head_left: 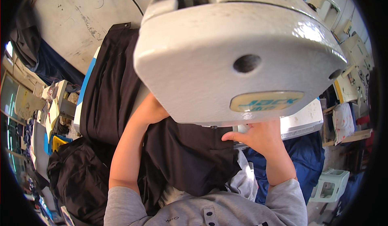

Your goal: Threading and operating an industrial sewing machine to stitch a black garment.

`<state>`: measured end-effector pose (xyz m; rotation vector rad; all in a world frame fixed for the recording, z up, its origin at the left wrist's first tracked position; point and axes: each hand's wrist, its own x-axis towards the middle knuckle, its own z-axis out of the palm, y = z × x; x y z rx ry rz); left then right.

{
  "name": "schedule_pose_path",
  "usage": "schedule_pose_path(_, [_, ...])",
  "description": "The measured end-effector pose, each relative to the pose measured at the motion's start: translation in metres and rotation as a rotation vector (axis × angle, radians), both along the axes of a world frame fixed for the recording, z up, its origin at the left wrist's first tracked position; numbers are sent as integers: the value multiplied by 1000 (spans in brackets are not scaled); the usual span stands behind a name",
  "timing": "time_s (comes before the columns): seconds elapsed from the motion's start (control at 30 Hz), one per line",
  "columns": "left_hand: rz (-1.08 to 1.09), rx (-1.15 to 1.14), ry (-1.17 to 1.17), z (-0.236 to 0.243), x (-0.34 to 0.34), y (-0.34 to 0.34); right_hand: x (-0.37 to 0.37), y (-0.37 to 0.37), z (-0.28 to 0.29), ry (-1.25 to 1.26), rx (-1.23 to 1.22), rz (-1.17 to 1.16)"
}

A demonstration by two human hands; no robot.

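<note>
The white head of a sewing machine (190, 64) fills the upper middle and hides much of the work beneath it. My left hand (154, 110) reaches under its left side, next to a black cloth garment (190, 153); the fingers are out of sight. On the other side my right hand (258, 137) is open, its thumb stretched out toward the garment's right edge, while its other fingers are mostly covered by the machine. The black garment hangs over the front edge into my lap. More black cloth with folds and a waistband (109, 76) lies along the machine's left.
A dark heap of cloth (79, 175) is at my left. Blue fabric (305, 161) hangs on the right, near a pale green plastic stool (331, 184). Blue and yellow bins (60, 142) stand farther left. Another machine (357, 56) is at the far right.
</note>
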<state>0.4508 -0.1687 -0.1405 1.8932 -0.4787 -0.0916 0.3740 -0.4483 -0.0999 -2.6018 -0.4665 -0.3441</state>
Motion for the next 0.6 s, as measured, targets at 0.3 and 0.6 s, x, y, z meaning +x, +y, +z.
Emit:
schedule_pose_path(0.3, [-69,-135,185,-6,0,2,-1,0,2,0,0,12])
schedule_pose_path(0.6, [-127,-74,-39,1,0,0,1,0,-3,-38,-13,14])
